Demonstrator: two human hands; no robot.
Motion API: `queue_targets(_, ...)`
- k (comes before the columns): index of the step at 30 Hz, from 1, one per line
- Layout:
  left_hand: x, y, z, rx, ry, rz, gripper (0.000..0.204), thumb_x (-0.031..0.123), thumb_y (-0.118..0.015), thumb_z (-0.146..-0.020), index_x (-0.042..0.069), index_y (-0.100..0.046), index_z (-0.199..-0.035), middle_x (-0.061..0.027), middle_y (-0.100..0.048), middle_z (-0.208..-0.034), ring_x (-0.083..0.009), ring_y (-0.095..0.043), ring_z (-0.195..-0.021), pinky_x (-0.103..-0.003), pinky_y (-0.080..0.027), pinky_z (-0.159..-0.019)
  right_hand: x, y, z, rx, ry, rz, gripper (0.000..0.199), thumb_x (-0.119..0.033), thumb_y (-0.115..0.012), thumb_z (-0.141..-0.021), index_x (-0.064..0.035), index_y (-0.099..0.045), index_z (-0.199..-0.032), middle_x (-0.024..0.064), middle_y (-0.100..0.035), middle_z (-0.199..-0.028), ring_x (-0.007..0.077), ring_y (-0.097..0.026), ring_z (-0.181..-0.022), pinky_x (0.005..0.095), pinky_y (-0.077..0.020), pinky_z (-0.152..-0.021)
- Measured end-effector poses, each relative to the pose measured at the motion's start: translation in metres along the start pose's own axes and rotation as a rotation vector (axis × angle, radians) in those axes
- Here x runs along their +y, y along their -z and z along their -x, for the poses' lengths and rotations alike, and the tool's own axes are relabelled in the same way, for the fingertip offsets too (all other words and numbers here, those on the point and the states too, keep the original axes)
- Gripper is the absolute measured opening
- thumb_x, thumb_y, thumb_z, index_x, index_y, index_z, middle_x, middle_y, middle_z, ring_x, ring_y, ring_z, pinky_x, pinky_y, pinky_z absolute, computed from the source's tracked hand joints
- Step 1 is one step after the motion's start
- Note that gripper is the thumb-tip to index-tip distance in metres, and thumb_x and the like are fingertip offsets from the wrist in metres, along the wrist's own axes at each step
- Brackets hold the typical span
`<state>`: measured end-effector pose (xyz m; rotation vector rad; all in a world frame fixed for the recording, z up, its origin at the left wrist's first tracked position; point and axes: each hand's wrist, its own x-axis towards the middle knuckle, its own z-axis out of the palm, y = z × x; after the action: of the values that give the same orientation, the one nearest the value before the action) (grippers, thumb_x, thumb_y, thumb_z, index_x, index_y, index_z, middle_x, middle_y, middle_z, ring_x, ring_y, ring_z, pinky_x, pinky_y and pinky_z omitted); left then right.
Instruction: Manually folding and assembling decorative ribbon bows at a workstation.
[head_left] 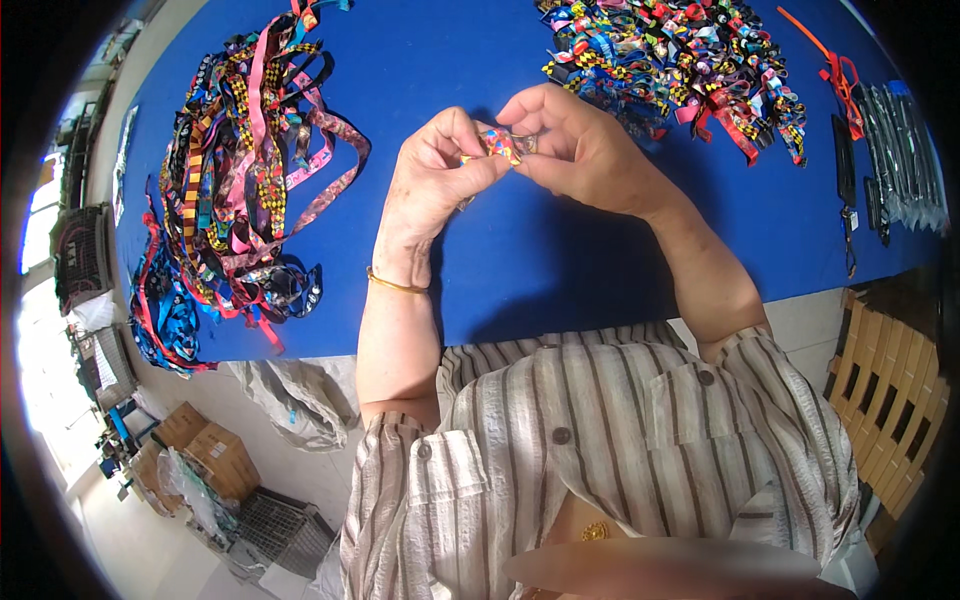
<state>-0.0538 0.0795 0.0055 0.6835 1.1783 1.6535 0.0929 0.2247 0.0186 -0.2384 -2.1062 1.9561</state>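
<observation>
Head view: one multicoloured patterned strap [503, 147] is sitting between two hands, above the blue table [440, 60] and near the middle of its near half; most of it is being hidden by the fingers, so its full length cannot be told. The left hand [440, 160] is pinching it narrowly between thumb and bent fingers; the right hand [580, 150] is gripping its other side, thumb and fingertips closing on it, the remaining fingers curving above. One gold-coloured bracelet [397, 285] is circling the left wrist. Outward, to the left, one large heap of long straps [240, 170] is lying tangled, too many to count; one smaller blue-and-red bundle [168, 315] is lying just beside it, at the table edge. Beyond the right hand, one broad pile of short looped straps [680, 60] is spreading, number not countable. Farther right, one orange-red strap [843, 95], one black strap with a metal clip [846, 175] and one group of dark packets in clear film [900, 150], overlapping and uncounted, are lying. Below right, stacked brown cardboard [890, 380] is standing beside the table.
</observation>
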Motion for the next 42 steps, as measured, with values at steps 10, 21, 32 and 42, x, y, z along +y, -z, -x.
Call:
queue_targets(10,0.002,-0.019,0.004,0.111,-0.143,-0.285,0.025,-0.008,-0.07,-0.082,0.007,-0.05,-0.079,-0.0076,-0.067,-0.098,-0.0094,-0.06,-0.087,-0.022,-0.049,-0.076,-0.006,-0.001,-0.002,0.004,-0.177,-0.203,0.033,0.002,-0.059,-0.083,0.0013,-0.049,-0.115,0.0076,-0.061,-0.094,0.0057,-0.052,-0.06,0.0218,-0.0419,-0.048)
queue_targets(21,-0.005,-0.036,0.005,0.331,-0.259,-0.41,0.024,-0.005,-0.07,-0.085,0.004,-0.048,-0.084,-0.0113,-0.067,-0.098,-0.0111,-0.063,-0.086,-0.025,-0.053,-0.074,0.0,-0.011,-0.002,0.098,-0.192,-0.162,0.024,-0.001,-0.06,-0.086,0.0,-0.051,-0.109,0.0004,-0.054,-0.075,0.0046,-0.048,-0.052,0.0219,-0.0388,-0.045)
queue_targets(32,-0.01,-0.04,0.006,0.459,-0.452,-0.847,0.023,0.003,-0.072,-0.087,0.003,-0.049,-0.084,-0.0122,-0.071,-0.094,-0.0131,-0.068,-0.08,-0.026,-0.054,-0.067,-0.005,-0.018,-0.004,0.179,-0.189,-0.129,0.022,0.001,-0.062,-0.087,0.0001,-0.052,-0.106,0.001,-0.057,-0.089,0.0035,-0.054,-0.079,0.0205,-0.0445,-0.065)
queue_targets(42,-0.007,-0.036,0.005,0.381,-0.447,-0.866,0.022,0.003,-0.071,-0.087,0.002,-0.05,-0.085,-0.0129,-0.072,-0.092,-0.0168,-0.069,-0.075,-0.027,-0.055,-0.062,0.003,-0.013,-0.003,0.167,-0.163,-0.201,0.02,-0.006,-0.063,-0.09,-0.0016,-0.052,-0.106,0.0024,-0.059,-0.086,0.0045,-0.054,-0.069,0.0212,-0.0425,-0.056)
